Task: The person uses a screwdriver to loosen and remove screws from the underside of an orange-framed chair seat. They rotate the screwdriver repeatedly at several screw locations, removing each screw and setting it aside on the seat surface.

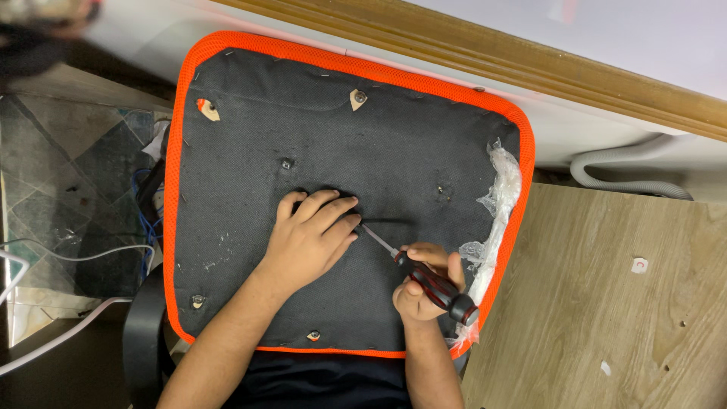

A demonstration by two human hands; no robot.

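An upturned chair seat (250, 136) lies in front of me, its underside covered in black fabric with an orange mesh border. My left hand (307, 238) rests flat on the fabric near the middle, fingers spread and pressing down. My right hand (425, 284) grips a screwdriver (435, 286) with a black and red handle. Its metal shaft slants up and left, and the tip meets the fabric right beside my left fingertips. Several screw holes and bolts dot the seat's underside.
Torn clear plastic wrap (500, 204) clings to the seat's right edge. A wooden board (606, 303) lies to the right. A grey corrugated hose (628, 170) runs along the wall with its wooden trim (530, 57). White cables (60, 257) cross the tiled floor at left.
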